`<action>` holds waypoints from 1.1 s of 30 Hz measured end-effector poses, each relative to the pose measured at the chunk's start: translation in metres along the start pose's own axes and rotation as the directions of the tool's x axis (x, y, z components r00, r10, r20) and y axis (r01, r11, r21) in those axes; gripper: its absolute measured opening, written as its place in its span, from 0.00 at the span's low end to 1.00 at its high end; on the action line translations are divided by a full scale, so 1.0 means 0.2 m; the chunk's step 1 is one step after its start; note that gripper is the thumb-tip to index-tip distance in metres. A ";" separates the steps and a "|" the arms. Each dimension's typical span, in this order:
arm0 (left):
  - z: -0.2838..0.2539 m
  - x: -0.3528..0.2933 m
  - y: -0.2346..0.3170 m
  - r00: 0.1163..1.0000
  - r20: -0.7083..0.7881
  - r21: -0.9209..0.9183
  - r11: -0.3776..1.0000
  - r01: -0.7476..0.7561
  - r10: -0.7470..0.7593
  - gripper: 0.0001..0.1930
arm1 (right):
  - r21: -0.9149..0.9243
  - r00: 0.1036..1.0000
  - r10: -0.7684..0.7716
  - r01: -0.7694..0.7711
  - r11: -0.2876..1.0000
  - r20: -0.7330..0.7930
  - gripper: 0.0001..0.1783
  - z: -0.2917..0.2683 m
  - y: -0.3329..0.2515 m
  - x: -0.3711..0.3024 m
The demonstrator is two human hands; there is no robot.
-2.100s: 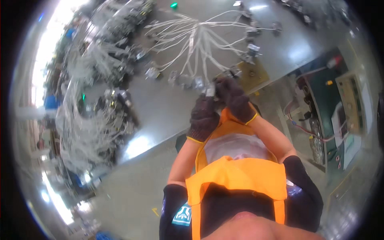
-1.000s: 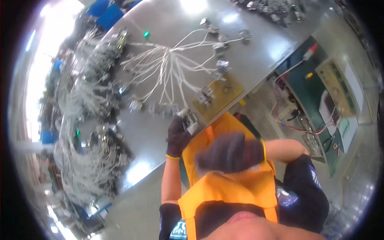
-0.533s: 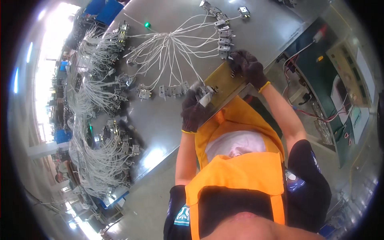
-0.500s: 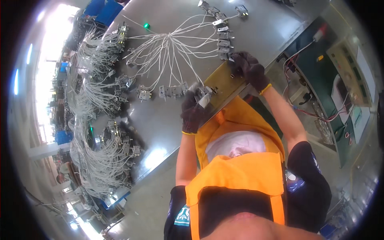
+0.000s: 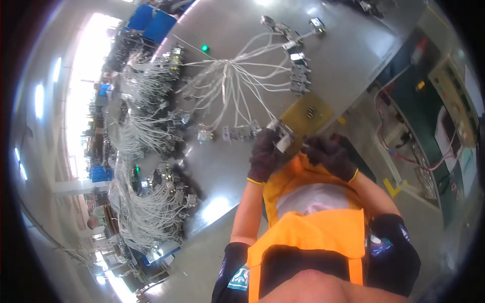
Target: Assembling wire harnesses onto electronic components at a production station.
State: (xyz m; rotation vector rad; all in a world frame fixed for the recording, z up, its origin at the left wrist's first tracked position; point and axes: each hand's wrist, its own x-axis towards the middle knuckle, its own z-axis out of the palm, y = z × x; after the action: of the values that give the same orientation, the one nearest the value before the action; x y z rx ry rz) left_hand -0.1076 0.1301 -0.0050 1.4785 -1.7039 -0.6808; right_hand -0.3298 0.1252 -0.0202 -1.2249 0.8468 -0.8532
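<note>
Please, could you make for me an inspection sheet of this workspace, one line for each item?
Surface: shiny grey table; a yellow board near its edge.
Job's things: one metal block in hand; other blocks lie in rows at wire ends.
Clutter: large wire heap at the left.
Hands: gloved left hand holds the metal block; gloved right hand is close by, its grip unclear.
Cables: white wires fan across the table; a reddish cable curves at right.
Surroundings: blue bins upper left; green bench right.
</note>
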 end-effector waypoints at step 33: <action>0.09 -0.02 0.09 0.967 -0.057 -0.860 0.505 0.078 -0.247 0.21 | -0.429 0.828 -0.560 0.498 0.754 -0.022 0.10 -0.02 0.19 0.36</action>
State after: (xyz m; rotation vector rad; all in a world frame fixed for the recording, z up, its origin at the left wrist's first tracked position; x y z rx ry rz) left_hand -0.1320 0.1352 -0.0023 0.9084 -0.8157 -1.2347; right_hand -0.2992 0.0643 -0.0642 -1.8451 0.8286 -1.2850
